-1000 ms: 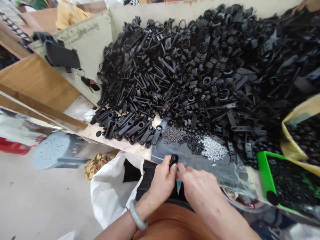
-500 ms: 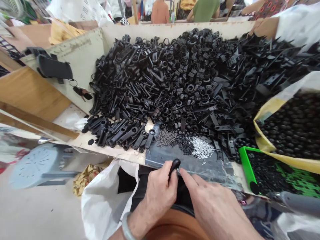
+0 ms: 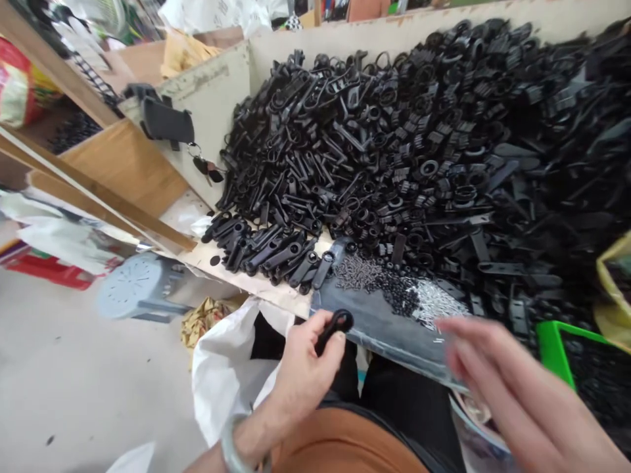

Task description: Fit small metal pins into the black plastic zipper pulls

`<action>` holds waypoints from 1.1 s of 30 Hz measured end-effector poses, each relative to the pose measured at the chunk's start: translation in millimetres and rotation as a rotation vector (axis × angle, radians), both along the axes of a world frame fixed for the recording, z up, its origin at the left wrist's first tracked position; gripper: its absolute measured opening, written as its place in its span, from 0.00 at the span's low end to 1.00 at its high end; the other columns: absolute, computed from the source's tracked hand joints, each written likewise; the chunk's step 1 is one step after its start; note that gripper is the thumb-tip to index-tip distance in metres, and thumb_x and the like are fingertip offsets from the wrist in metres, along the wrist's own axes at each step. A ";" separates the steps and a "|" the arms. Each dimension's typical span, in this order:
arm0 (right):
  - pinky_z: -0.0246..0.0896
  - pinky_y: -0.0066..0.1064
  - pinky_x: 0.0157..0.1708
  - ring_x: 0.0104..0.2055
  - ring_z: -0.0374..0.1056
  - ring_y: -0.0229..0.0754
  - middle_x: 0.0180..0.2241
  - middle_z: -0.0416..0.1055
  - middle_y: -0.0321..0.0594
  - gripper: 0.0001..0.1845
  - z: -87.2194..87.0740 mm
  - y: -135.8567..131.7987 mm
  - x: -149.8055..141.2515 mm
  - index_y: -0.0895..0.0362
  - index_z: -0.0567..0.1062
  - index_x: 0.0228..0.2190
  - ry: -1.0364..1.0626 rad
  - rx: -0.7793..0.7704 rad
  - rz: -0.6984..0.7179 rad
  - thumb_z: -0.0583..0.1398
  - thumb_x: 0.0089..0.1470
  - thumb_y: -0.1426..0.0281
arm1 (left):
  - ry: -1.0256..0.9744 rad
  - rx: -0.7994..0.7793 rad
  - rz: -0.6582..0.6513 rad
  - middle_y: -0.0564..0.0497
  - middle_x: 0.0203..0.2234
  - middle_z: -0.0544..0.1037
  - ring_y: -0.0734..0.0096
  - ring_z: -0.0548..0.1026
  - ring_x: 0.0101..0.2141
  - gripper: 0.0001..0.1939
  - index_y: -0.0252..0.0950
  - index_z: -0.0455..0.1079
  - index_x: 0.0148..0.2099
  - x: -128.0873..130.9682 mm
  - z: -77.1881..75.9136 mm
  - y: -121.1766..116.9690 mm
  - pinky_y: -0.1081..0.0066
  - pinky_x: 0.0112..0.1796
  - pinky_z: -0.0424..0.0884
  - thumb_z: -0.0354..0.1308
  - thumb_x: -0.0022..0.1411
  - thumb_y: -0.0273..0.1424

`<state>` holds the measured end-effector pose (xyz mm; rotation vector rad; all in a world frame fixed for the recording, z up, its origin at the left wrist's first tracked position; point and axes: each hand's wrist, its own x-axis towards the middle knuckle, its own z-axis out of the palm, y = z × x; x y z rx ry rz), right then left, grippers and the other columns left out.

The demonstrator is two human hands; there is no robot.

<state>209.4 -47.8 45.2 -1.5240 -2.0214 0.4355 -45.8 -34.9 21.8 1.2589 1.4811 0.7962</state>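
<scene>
My left hand (image 3: 310, 361) is closed around a black plastic part with a ringed end (image 3: 341, 322), held above my lap just off the bench edge. My right hand (image 3: 513, 387), blurred by motion, is open with fingers stretched out. Its fingertips come near a small heap of silver pins (image 3: 436, 302), but I cannot tell whether they touch it. Left of the pins lie small black pieces (image 3: 399, 289) and a heap of grey-brown screw-like pieces (image 3: 357, 271), all on a dark sheet (image 3: 379, 326). Several similar black lever parts (image 3: 280, 253) lie in a row farther left.
A large heap of black plastic parts (image 3: 355, 144) covers the bench, bounded by a pale side board (image 3: 207, 85). A green tray (image 3: 552, 345) and yellow-edged sack (image 3: 611, 276) stand at right. A white sack (image 3: 217, 368) hangs below the bench; a stool (image 3: 133, 286) stands left.
My right hand has moved away from my left, out to the right toward the silver pins. The left hand keeps the black part, its ringed end now turned more into view. The view has shifted left.
</scene>
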 end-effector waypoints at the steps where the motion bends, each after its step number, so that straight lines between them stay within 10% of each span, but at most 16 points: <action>1: 0.70 0.28 0.28 0.31 0.76 0.41 0.36 0.80 0.41 0.18 -1.3 22.0 0.8 0.51 0.73 0.55 0.054 -0.037 -0.102 0.53 0.68 0.66 | -0.130 -0.052 -0.023 0.56 0.20 0.71 0.73 0.68 0.24 0.07 0.37 0.71 0.36 4.2 0.0 1.8 0.74 0.29 0.61 0.55 0.65 0.33; 7: 0.62 0.35 0.35 0.32 0.74 0.47 0.29 0.78 0.41 0.21 -20.9 147.7 -9.0 0.57 0.78 0.52 -0.113 -0.184 -0.342 0.58 0.63 0.59 | -0.698 -0.358 0.215 0.58 0.17 0.70 0.82 0.55 0.17 0.11 0.34 0.71 0.35 28.8 -13.0 25.4 0.76 0.21 0.45 0.65 0.52 0.35; 12: 0.59 0.36 0.33 0.34 0.75 0.52 0.27 0.80 0.46 0.14 -23.7 177.0 -17.9 0.55 0.83 0.31 -0.173 -0.238 -0.314 0.62 0.59 0.60 | -0.865 -0.504 0.228 0.56 0.21 0.73 0.80 0.63 0.20 0.18 0.31 0.73 0.42 33.2 -11.2 30.7 0.76 0.23 0.54 0.70 0.52 0.35; 17: 0.64 0.34 0.36 0.36 0.77 0.48 0.33 0.82 0.41 0.11 -12.7 146.1 -0.7 0.53 0.82 0.38 -0.089 -0.203 -0.312 0.62 0.59 0.62 | -0.958 -0.570 0.243 0.40 0.35 0.83 0.67 0.77 0.33 0.16 0.29 0.73 0.48 35.2 -5.0 29.7 0.70 0.35 0.66 0.59 0.58 0.30; 26: 0.60 0.21 0.16 0.15 0.62 0.32 0.19 0.69 0.27 0.05 -23.7 5.3 -40.0 0.52 0.78 0.40 0.313 0.160 -0.084 0.64 0.61 0.68 | -1.113 -0.557 0.321 0.40 0.39 0.84 0.61 0.80 0.40 0.10 0.31 0.75 0.42 46.2 3.7 28.6 0.64 0.45 0.70 0.54 0.60 0.25; 33: 0.69 0.21 0.25 0.22 0.74 0.33 0.33 0.82 0.35 0.06 -42.6 -4.3 -60.7 0.53 0.76 0.40 0.363 0.237 0.079 0.63 0.62 0.76 | -1.132 -0.590 0.311 0.38 0.44 0.83 0.60 0.78 0.45 0.10 0.30 0.76 0.43 50.1 11.1 20.9 0.63 0.49 0.70 0.54 0.65 0.27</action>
